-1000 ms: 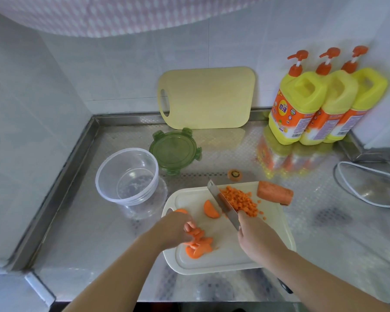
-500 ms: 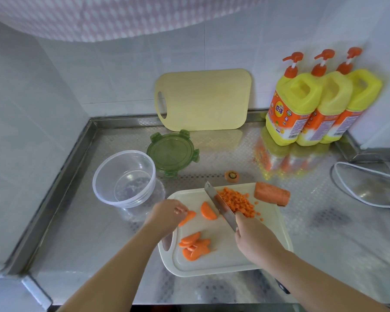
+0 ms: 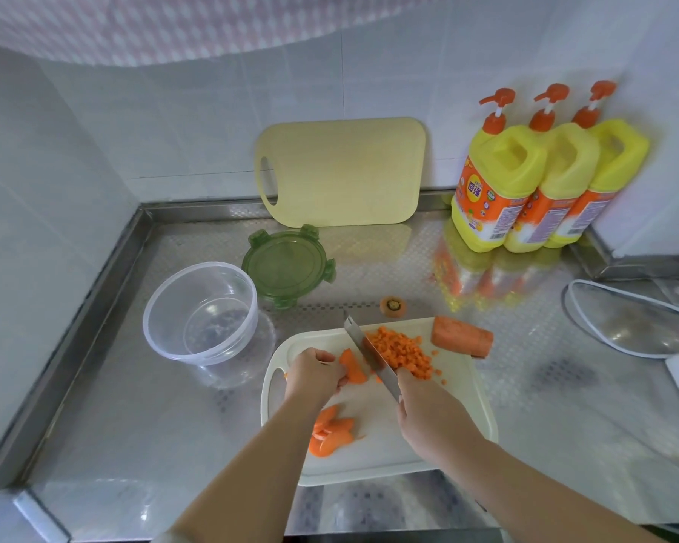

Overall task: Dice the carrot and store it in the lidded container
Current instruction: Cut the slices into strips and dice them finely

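Observation:
On the white cutting board [image 3: 459, 417], my left hand [image 3: 314, 376] holds carrot slices [image 3: 353, 368] down with curled fingers. My right hand [image 3: 428, 409] grips the handle of a knife [image 3: 373, 356], its blade lying just right of those slices. A heap of diced carrot [image 3: 402, 352] sits behind the blade. More slices [image 3: 330, 435] lie near the board's front left. A thick carrot chunk [image 3: 461, 337] rests on the board's far right corner. The clear round container [image 3: 200, 313] stands left of the board, with its green lid [image 3: 287, 264] behind it.
A carrot end [image 3: 392, 305] lies on the steel counter behind the board. A yellow cutting board [image 3: 342, 174] leans on the tiled wall. Three yellow pump bottles [image 3: 541, 182] stand at the back right. A white-rimmed glass lid [image 3: 635, 323] lies at the right.
My left hand left the front slices, picked up one, and moved it back to the slice beside the blade. The knife hand stayed almost in place.

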The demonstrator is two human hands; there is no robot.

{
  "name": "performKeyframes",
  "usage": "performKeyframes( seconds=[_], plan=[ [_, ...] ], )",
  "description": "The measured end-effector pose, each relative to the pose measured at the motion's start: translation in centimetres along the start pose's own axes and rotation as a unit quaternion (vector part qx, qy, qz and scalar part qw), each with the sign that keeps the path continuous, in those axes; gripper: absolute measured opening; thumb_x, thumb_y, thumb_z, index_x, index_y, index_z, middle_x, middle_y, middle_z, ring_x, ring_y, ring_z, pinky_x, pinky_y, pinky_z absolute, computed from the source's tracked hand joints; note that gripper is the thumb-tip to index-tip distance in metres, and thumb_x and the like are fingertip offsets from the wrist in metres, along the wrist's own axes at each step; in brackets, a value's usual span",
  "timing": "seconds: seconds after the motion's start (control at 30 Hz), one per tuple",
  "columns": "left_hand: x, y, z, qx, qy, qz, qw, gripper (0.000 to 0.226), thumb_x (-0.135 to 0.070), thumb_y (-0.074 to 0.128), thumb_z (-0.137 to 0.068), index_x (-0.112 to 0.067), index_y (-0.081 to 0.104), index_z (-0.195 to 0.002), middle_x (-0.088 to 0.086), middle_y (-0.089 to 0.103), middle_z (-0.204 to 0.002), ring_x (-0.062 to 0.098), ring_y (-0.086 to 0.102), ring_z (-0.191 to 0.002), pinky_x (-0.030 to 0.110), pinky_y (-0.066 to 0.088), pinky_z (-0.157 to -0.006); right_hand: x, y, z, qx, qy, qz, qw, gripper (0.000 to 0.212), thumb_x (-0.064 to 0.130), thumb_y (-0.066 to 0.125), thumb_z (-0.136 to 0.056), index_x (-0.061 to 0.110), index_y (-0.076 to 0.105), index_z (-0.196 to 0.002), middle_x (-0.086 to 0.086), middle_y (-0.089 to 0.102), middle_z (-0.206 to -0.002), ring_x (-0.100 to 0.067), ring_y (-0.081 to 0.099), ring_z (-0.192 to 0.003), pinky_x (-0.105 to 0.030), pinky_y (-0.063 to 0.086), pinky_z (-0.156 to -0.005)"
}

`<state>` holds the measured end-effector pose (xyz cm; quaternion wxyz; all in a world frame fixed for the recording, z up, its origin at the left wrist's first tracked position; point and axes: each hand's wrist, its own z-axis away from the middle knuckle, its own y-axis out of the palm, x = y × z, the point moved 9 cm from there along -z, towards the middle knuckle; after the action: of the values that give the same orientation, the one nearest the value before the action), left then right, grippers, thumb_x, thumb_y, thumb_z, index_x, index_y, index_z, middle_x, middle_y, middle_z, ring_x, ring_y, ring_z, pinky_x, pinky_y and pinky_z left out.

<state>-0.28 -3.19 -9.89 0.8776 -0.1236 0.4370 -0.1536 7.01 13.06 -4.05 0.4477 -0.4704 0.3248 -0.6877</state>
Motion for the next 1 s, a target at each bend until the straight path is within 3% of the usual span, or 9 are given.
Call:
performKeyframes(
  seconds=[0.23, 0.37, 0.47, 0.6, 0.67, 0.8, 0.93, 1.0],
  plan=[
    [-0.3, 0.4, 0.7, 0.003, -0.001, -0.016, 1.000, 0.017, -0.015, 0.062, -0.082, -0.024, 0.049, -0.090, 0.006, 0.069, -0.067, 0.023, 0.061, -0.061, 0.033, 0.053, -0.067, 1.0, -0.1, 0.1, -0.007, -0.021, 0.006, 1.000, 0.018, 0.018, 0.033, -0.100, 0.019, 0.042, -0.115, 0.008, 0.047, -0.082, -0.012, 0.053, -0.076, -0.026, 0.047, -0.070],
    [-0.2, 0.5, 0.7, -0.002, 0.012, -0.039, 0.999, 0.012, -0.025, 0.064, -0.081, -0.027, 0.055, -0.088, 0.005, 0.072, -0.075, 0.026, 0.069, -0.074, 0.041, 0.059, -0.074, 1.5, 0.4, 0.1, 0.001, -0.025, 0.003, 1.000, 0.021, 0.017, 0.034, -0.099, 0.018, 0.043, -0.118, 0.009, 0.043, -0.078, -0.013, 0.051, -0.076, -0.026, 0.046, -0.070],
    [-0.5, 0.4, 1.0, -0.008, 0.017, -0.046, 0.999, 0.009, -0.028, 0.065, -0.080, -0.024, 0.060, -0.087, 0.005, 0.072, -0.070, 0.021, 0.064, -0.063, 0.035, 0.056, -0.069, 1.6, 1.0, 0.0, 0.008, -0.017, 0.006, 1.000, 0.025, 0.016, 0.035, -0.099, 0.017, 0.042, -0.122, 0.005, 0.050, -0.090, -0.015, 0.053, -0.080, -0.021, 0.040, -0.065],
    [-0.8, 0.5, 1.3, -0.003, 0.014, -0.043, 0.999, 0.010, -0.022, 0.067, -0.079, -0.021, 0.060, -0.086, 0.006, 0.072, -0.073, 0.023, 0.066, -0.068, 0.036, 0.057, -0.072, 2.0, 1.4, 0.3, 0.012, -0.021, 0.026, 0.999, 0.033, 0.015, 0.033, -0.100, 0.014, 0.036, -0.133, 0.000, 0.057, -0.109, -0.012, 0.046, -0.080, -0.017, 0.030, -0.056],
    [-0.8, 0.5, 1.4, -0.006, 0.009, -0.048, 0.999, 0.013, -0.022, 0.068, -0.079, -0.022, 0.060, -0.088, 0.006, 0.072, -0.075, 0.021, 0.062, -0.063, 0.033, 0.056, -0.070, 2.2, 1.6, 0.5, 0.017, -0.027, 0.040, 0.999, 0.038, 0.014, 0.033, -0.100, 0.013, 0.031, -0.137, -0.002, 0.056, -0.116, -0.015, 0.051, -0.085, -0.016, 0.027, -0.052],
    [-0.6, 0.5, 1.3, 0.002, -0.009, -0.040, 0.999, 0.020, -0.015, 0.068, -0.076, -0.023, 0.055, -0.088, 0.011, 0.072, -0.083, 0.021, 0.061, -0.063, 0.034, 0.055, -0.069, 2.4, 1.6, 0.5, 0.019, -0.026, 0.042, 0.999, 0.039, 0.013, 0.033, -0.100, 0.013, 0.030, -0.139, -0.002, 0.055, -0.120, -0.016, 0.057, -0.102, -0.019, 0.036, -0.071],
    [-0.3, 0.6, 1.1, 0.008, -0.014, -0.028, 0.999, 0.025, -0.020, 0.069, -0.069, -0.021, 0.054, -0.089, 0.011, 0.073, -0.081, 0.028, 0.070, -0.074, 0.044, 0.058, -0.078, 1.7, 0.8, 0.2, 0.023, -0.006, 0.011, 1.000, 0.030, 0.017, 0.034, -0.100, 0.017, 0.037, -0.129, 0.003, 0.053, -0.100, -0.013, 0.055, -0.088, -0.021, 0.043, -0.075],
    [-0.2, 0.4, 1.0, -0.004, -0.013, -0.030, 0.999, 0.021, -0.022, 0.067, -0.076, -0.018, 0.057, -0.094, 0.006, 0.073, -0.075, 0.026, 0.071, -0.077, 0.042, 0.058, -0.078, 1.5, 0.1, 0.2, 0.011, -0.001, -0.012, 1.000, 0.025, 0.018, 0.033, -0.100, 0.018, 0.040, -0.124, 0.003, 0.054, -0.100, -0.013, 0.056, -0.090, -0.023, 0.046, -0.081]
  ],
)
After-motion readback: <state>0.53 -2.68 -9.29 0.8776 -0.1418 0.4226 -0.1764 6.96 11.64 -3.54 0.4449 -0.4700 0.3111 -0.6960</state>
